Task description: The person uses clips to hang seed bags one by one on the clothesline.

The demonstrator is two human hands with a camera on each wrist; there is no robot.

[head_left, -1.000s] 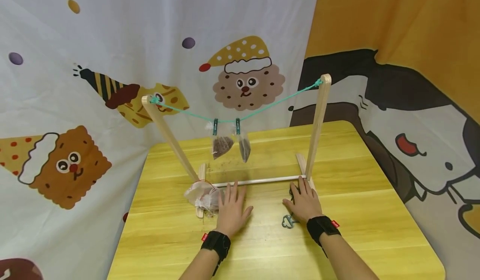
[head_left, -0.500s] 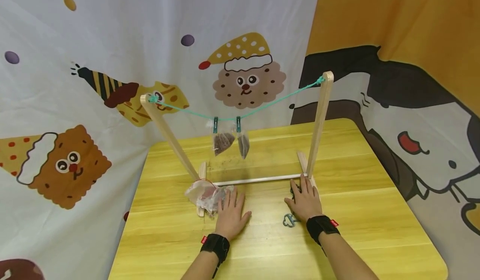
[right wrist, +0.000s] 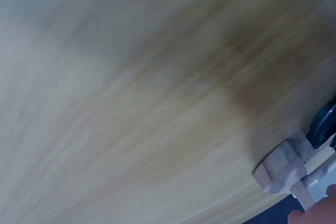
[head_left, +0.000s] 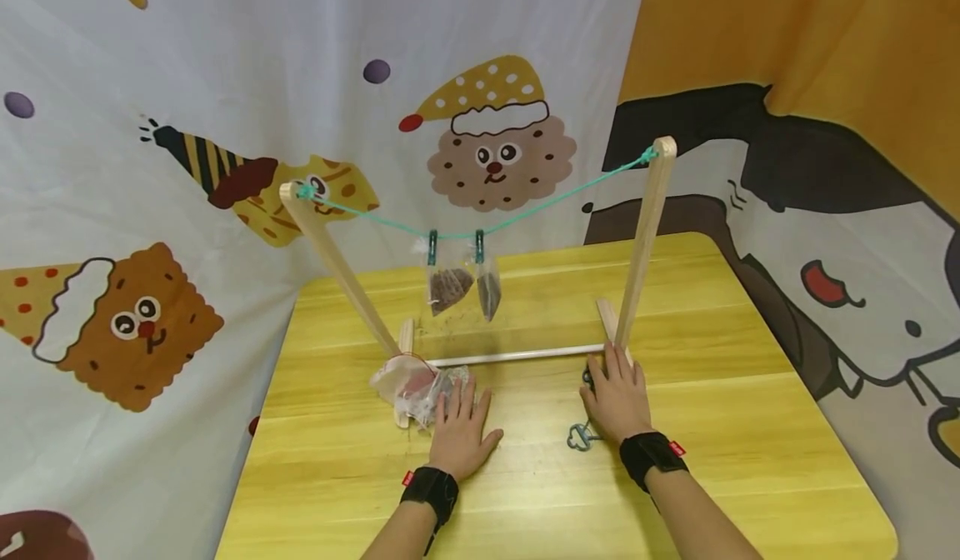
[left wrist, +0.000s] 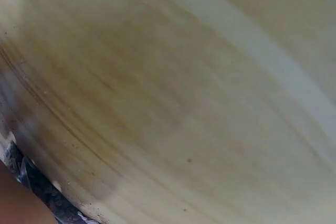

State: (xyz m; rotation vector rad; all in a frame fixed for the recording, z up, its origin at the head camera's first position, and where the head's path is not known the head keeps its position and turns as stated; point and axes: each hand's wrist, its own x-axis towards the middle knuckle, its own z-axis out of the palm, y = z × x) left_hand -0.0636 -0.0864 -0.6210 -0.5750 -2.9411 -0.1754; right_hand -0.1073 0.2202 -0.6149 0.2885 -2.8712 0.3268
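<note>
My left hand lies palm down with straight, spread fingers, its fingertips at the edge of a crumpled see-through bag with dark contents. A pale round piece with a thin red string sits beside it. My right hand also lies palm down, fingers straight, over the right foot of a wooden stand. Next to its fingers is a dark teal clip; a cloud-shaped teal clip lies near its thumb. Two small sheer bags of dark bits hang clipped to a green cord.
The stand has two upright posts joined low down by a white rod. Dark crumbs lie scattered on the yellow wood table below the hanging bags. A printed cloth hangs behind the table.
My left fingers have drawn back slightly from the white rod, showing more of the see-through bag. My right hand has slid a little to the right. The hanging bags stay in place.
</note>
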